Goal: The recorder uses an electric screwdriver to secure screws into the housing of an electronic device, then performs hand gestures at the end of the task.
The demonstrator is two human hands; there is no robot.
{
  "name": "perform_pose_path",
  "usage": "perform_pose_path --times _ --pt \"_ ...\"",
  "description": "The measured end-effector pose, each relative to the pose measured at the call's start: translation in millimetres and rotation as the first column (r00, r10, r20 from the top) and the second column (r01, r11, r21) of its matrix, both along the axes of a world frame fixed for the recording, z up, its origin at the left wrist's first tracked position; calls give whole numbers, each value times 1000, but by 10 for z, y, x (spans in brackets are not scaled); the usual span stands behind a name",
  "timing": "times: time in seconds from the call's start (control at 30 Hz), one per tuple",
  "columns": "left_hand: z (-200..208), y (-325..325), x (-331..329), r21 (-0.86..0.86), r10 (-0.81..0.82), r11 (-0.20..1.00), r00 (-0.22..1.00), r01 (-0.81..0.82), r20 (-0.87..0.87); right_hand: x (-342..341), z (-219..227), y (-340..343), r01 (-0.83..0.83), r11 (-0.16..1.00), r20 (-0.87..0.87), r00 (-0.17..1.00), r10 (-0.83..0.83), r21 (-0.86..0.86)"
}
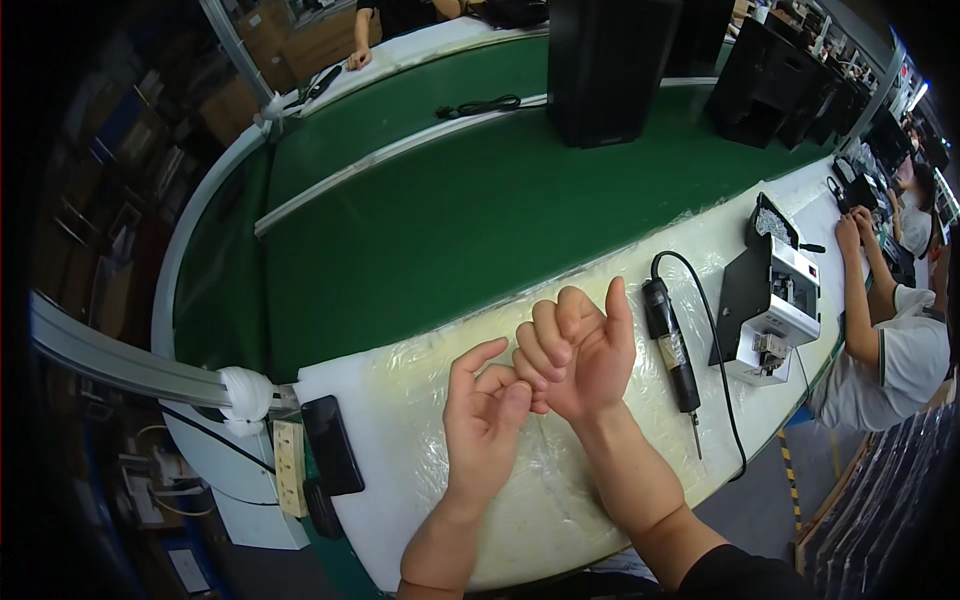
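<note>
Hands empty, palms up over the plastic-covered bench (420, 500): left hand (485, 415) loosely curled, right hand (580, 350) half-closed, fingertips touching. Electric screwdriver (672, 350) lies just beside the right hand, on its outer side, untouched.

You are on a factory assembly line.
A long green conveyor belt (470, 215) runs past your plastic-wrapped white workbench (560, 500), with a black corded electric screwdriver (672, 345) at hand.
</note>
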State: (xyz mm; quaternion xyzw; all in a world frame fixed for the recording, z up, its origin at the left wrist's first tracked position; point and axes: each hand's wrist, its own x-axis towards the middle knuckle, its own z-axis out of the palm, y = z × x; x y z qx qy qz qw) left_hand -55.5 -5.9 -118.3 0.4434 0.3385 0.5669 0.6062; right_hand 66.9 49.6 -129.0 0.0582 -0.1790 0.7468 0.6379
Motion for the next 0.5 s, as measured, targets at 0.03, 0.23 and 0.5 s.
perform_pose_path --times 0.03,0.23,0.5 --pt "3 -1 19 -22 -13 1000 1000 14 18 -9 -8 -7 28 1000 56 998 -28 13" --pt "16 38 27 -50 -30 998 999 29 -22 -52 -11 -25 94 995 143 985 -95 17" --pt "3 55 10 -34 -113 993 990 116 82 17 -23 44 13 997 -51 999 -17 -81"
